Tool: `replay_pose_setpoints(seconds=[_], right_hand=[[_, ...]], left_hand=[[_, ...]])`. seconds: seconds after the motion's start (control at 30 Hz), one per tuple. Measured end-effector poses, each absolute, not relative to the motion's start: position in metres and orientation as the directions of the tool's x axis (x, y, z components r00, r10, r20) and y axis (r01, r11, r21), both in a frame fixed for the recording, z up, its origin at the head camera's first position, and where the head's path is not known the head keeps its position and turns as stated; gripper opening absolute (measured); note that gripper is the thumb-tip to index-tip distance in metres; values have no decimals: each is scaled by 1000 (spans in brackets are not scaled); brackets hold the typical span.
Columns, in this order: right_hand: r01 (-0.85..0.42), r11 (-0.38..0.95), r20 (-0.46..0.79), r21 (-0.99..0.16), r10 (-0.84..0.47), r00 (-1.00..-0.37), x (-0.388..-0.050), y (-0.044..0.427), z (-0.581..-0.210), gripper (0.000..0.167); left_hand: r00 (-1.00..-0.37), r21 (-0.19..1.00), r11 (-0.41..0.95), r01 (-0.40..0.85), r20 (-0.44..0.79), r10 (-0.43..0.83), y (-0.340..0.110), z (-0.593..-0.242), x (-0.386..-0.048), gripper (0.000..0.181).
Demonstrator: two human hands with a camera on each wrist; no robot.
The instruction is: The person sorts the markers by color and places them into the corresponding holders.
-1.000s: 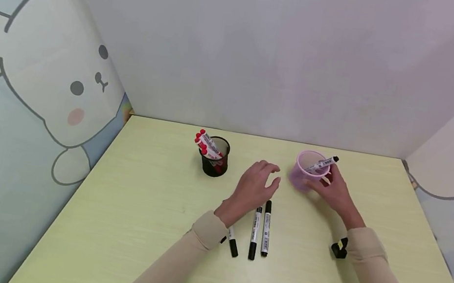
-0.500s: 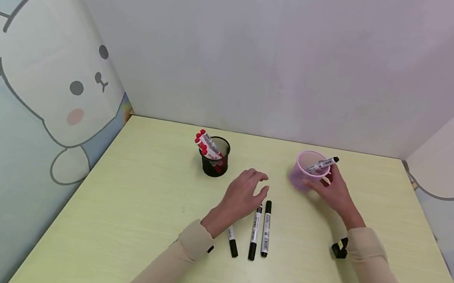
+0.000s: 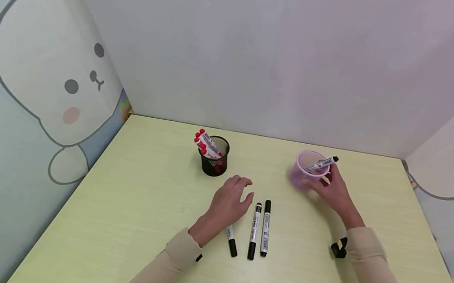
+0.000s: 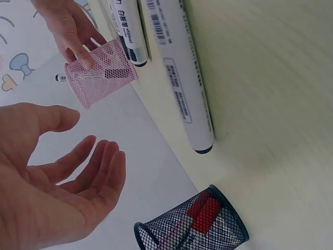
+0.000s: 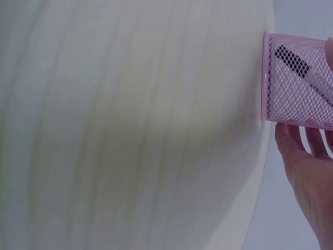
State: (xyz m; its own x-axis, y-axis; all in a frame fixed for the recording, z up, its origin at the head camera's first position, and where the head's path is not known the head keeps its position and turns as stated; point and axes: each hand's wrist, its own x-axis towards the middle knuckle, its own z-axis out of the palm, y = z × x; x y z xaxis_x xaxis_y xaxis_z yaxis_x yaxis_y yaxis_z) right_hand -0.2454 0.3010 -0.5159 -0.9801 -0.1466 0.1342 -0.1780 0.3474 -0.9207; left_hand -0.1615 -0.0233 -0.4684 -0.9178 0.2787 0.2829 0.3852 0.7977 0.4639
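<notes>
In the head view, a pink mesh pen cup stands at the back right with one black-capped whiteboard marker leaning in it. My right hand holds the cup by its right side, thumb in front; the right wrist view shows the mesh cup against those fingers. Over the middle of the table hovers my left hand, fingers loosely bent and holding nothing. Beside it lie two black whiteboard markers, a nearer marker and a farther-right marker. A third marker is partly hidden under the left hand.
A black mesh pen cup holding several red-capped markers stands at the back left. Behind the pale yellow table rises a plain wall, with cartoon-printed panels on both sides. Small black devices sit at both wrists.
My left hand has drawn back left and toward the body, away from the pink cup, uncovering more of the markers on the table. The right hand keeps its hold on the cup.
</notes>
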Motion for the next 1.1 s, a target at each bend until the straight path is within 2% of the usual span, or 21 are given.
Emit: replay_pose_setpoints(seconds=[0.37,0.63,0.83,1.1], right_hand=[[-178,348,133,-920,-149,-980,-246,300,-517,86],[-184,353,140,-917,-148,-979,-247,301,-519,87],[-197,353,152,-915,-150,-977,-248,303,-520,86],[-200,341,157,-919,-150,-976,-249,301,-520,86]], left_hand=[[-976,542,814,209,162,143,-40,-477,-142,28],[-994,596,797,97,95,49,-50,-484,-130,35],[-999,616,788,15,-18,33,-55,-490,-122,45],[-994,639,768,-34,-100,39,-52,-493,-115,57]])
